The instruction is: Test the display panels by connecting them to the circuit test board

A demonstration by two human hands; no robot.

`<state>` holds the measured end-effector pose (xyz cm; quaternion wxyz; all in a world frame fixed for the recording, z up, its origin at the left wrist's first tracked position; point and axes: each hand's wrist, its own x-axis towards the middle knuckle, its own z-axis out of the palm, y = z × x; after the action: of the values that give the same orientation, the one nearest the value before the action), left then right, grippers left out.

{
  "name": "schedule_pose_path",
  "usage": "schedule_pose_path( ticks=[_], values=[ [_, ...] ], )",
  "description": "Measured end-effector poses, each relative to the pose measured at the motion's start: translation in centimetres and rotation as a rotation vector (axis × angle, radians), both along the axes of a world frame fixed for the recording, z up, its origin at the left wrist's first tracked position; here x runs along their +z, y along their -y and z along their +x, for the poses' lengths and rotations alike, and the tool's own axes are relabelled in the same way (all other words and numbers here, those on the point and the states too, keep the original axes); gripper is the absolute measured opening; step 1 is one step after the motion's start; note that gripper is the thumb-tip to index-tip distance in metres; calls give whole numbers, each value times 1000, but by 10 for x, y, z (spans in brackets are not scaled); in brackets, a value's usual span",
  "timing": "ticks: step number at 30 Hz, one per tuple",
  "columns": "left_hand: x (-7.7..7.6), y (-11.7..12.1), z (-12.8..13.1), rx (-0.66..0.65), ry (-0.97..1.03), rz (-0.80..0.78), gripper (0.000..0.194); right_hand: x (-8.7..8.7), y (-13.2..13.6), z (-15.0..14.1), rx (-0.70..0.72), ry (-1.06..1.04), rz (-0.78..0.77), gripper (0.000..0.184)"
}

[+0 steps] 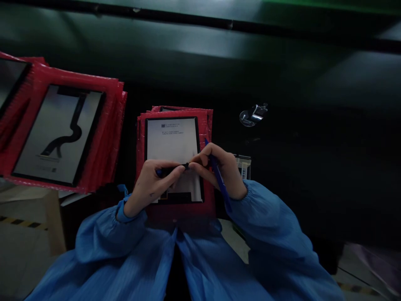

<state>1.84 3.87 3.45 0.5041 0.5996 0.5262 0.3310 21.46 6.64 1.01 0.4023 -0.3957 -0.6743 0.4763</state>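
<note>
My left hand (153, 186) and right hand (221, 169) have their fingers together, clamped on a small black plastic tab (185, 167) at center, above a black-framed display panel (172, 142) lying in a red bubble-wrap sleeve (206, 125); my right hand also grips a slim blue pen (221, 179).

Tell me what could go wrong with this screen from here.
The black stick in the left hand has its tip just above the screen, so a slip could scratch it. The blue pen in the right hand could mark it too. The screen may also slide on the red padded stack under it.
</note>
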Motion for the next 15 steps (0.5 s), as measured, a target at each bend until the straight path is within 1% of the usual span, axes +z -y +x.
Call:
schedule_pose_path(
  ticks=[3, 6, 10, 11, 13, 14, 15],
  values=[
    [1, -1, -1, -26, 1, -3, 26, 2, -1, 2, 65, 14, -5, 28],
    [-1, -1, 0, -52, -2, -9, 23, 1, -1, 0, 132, -12, -3, 27],
    [-4, 0, 1, -83, -22, -1, 25, -2, -1, -5, 119, -58, 13, 29],
    [-4, 1, -1, -63, -46, 37, 26, -2, -2, -5, 107, -51, 29, 29],
    [-1, 6, -12, 54, -151, 146, 26, 1, -1, -2, 54, -17, 104, 23],
    [0, 9, -20, 139, -226, 197, 27, 4, 0, 0, -17, -4, 171, 16],
    [1, 14, -30, 215, -306, 220, 28, 8, 3, 3, -125, -4, 258, 9]
  ],
)
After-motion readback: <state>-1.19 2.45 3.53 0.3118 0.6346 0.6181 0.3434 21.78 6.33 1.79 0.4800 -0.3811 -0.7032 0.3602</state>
